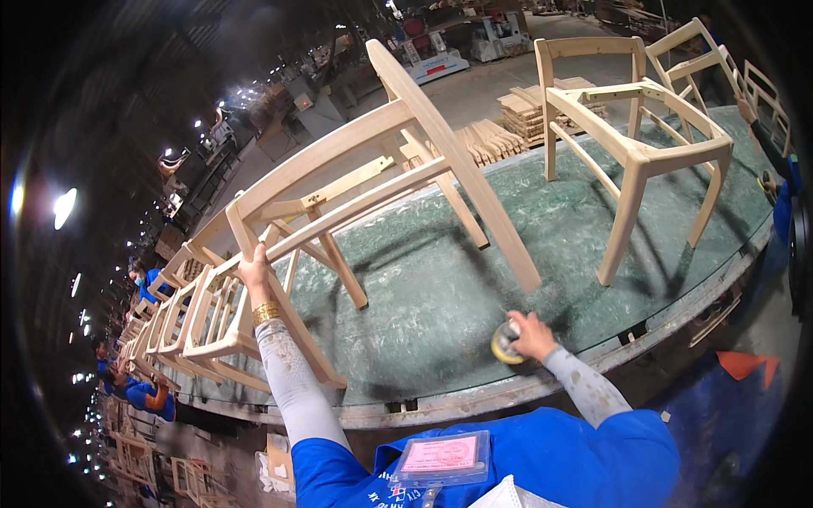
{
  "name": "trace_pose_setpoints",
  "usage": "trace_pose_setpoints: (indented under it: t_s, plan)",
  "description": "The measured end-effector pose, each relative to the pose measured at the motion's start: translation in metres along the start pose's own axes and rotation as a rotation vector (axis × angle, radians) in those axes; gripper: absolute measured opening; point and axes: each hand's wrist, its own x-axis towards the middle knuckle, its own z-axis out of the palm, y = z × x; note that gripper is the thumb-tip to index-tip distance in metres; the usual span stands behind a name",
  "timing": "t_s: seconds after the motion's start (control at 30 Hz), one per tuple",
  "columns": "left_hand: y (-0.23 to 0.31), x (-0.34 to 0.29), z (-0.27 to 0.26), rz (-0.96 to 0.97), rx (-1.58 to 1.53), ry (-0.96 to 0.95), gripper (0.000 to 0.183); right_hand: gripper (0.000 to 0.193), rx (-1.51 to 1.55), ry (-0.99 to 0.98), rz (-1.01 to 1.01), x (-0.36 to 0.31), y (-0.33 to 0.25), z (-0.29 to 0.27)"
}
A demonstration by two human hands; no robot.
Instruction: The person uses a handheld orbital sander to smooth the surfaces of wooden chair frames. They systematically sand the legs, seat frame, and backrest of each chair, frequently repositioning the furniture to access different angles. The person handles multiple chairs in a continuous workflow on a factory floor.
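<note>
In front of me an unfinished wooden chair frame (373, 123) stands tilted on the green-topped workbench (406, 326). My left hand (254, 271) is closed round its left back post, near the end of a crossbar. To the right, my right hand (532, 334) grips a small round object with a yellow rim and a greyish middle (506, 344), low over the bench near its front edge. The fingers partly cover that object, so its exact kind is hard to tell. Both of my forearms wear pale, dust-stained sleeves.
Another chair frame (635, 152) stands on the bench at the right, with more beyond it. A row of chair frames (199, 317) lines the left side. Stacked wooden parts (487, 142) lie behind the bench. A co-worker in blue (144, 398) is at the far left.
</note>
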Motion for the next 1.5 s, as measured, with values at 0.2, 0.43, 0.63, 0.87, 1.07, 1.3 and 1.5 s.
trace_pose_setpoints:
  t_s: [0.2,0.43,0.63,0.87,1.07,1.3,1.5]
  plan:
    - [0.018,-0.015,0.014,-0.026,-0.034,-0.008,0.026,0.069,0.260,0.384,-0.698,-0.017,-0.176,-0.129]
    - [0.020,-0.034,0.002,-0.022,-0.025,0.034,0.027,0.055,0.227,0.824,-0.758,0.105,-0.307,-0.211]
    - [0.030,-0.025,0.008,-0.007,0.008,-0.042,0.028,0.055,0.106,1.032,-0.505,0.144,-0.325,-0.229]
    - [0.028,-0.037,0.001,0.009,-0.011,-0.013,0.030,0.055,0.105,0.922,-0.443,0.138,-0.321,-0.226]
    - [0.021,-0.039,-0.005,-0.008,-0.002,-0.018,0.033,0.057,0.131,0.882,-0.460,0.134,-0.314,-0.222]
    - [0.031,-0.033,0.009,-0.003,-0.035,-0.029,0.033,0.056,0.124,0.976,-0.465,0.139,-0.311,-0.236]
    - [0.023,-0.042,-0.006,-0.038,-0.068,0.007,0.035,0.059,0.164,0.864,-0.490,0.133,-0.311,-0.219]
